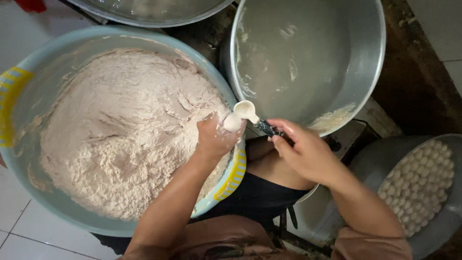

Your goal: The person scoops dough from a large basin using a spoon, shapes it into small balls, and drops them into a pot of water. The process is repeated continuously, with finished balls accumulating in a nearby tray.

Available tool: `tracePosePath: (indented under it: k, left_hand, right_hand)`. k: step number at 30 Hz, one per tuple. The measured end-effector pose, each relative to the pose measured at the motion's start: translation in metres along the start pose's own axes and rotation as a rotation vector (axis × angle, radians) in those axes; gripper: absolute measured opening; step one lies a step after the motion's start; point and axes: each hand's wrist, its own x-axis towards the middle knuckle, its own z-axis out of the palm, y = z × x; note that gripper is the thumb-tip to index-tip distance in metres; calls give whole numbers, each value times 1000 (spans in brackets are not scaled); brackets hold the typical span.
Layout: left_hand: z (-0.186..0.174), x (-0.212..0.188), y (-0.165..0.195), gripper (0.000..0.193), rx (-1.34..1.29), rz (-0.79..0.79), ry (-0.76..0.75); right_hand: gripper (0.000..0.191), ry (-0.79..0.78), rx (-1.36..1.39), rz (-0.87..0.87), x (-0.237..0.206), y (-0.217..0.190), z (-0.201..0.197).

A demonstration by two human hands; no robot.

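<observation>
Over basin rim | left hand point(215, 137): pale round dough ball point(232, 123) | right hand point(304, 151): spoon point(246, 111)

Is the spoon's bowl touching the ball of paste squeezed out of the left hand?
Touching. In the head view the spoon bowl overlaps the top edge of the paste ball above the left hand, with no gap between them.

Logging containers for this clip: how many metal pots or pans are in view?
3: a large grey metal pot at top centre, a metal pan of white balls at lower right, a metal pan rim at top edge. Others may be off-frame.
</observation>
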Motion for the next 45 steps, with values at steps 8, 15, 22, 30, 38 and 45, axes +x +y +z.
tracePosePath:
  k: [8,15,22,30,38,45]
  left_hand:
    - [1,2,-2,28,114,-259,-182]
    - [-5,-3,-9,43,311,-457,-137]
    - [-5,-11,-9,25,-12,-359,-37]
    - [-1,-16,-2,27,-124,-169,41]
    - [1,-11,-1,25,39,-332,-127]
    - [-5,-4,-1,47,296,-541,-105]
  right_hand:
    - [40,-160,250,7,11,12,12]
    - [44,-60,265,103,25,30,-14]
    - [41,232,-292,-12,39,10,-28]
    - [46,65,-252,-114,-4,-11,2]
    - [48,-258,334,-34,5,8,18]
    - [52,-56,73,90,19,28,-17]
